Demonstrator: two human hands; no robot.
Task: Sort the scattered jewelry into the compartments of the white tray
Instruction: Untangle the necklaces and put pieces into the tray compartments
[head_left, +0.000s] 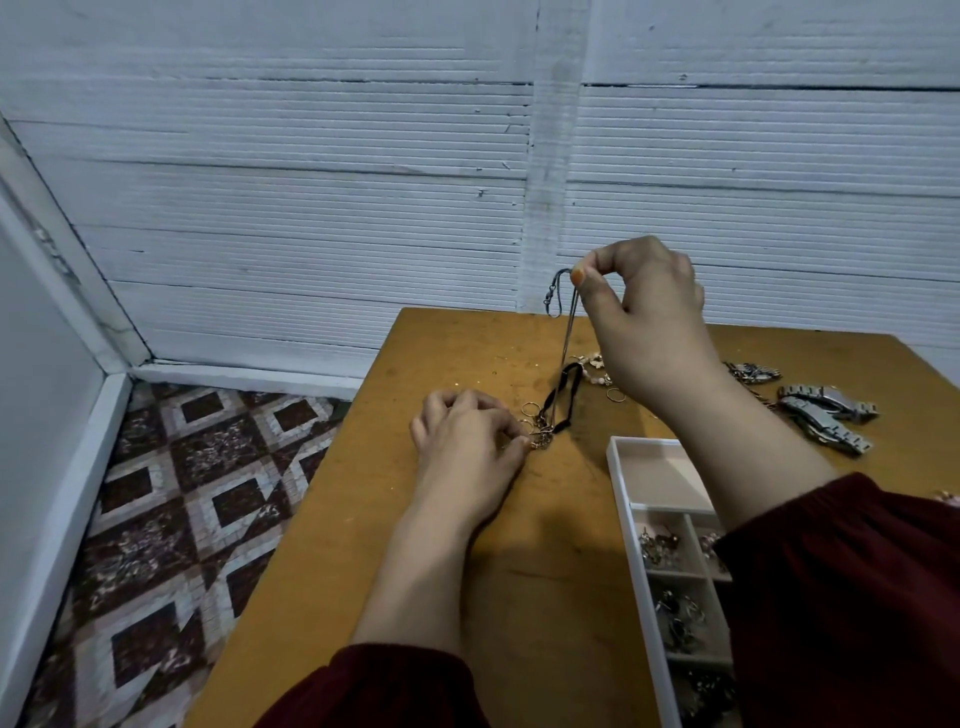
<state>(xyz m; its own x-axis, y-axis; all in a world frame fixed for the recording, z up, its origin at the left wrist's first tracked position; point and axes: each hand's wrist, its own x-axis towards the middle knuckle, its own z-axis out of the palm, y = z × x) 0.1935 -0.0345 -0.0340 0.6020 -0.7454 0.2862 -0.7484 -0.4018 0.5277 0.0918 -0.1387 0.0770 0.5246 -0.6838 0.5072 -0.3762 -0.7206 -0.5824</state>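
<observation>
My right hand (644, 317) is raised above the table and pinches the top of a thin silver chain (567, 332) that hangs down to a black cord (561, 397) lying on the wood. My left hand (467, 441) rests on the table with its fingertips pinching a tangle of small gold rings and chain (537, 434). The white tray (621, 467) stands at the lower right, partly hidden by my right forearm. Its far compartment looks bare, while nearer ones hold small metal pieces (657, 545).
Silver watches (826, 415) lie at the table's right side, with another metal band (753, 371) behind them. Pale beaded pieces (592, 364) and a gold ring (615, 395) sit beyond my right wrist. The table's left edge drops to a patterned floor (182, 493).
</observation>
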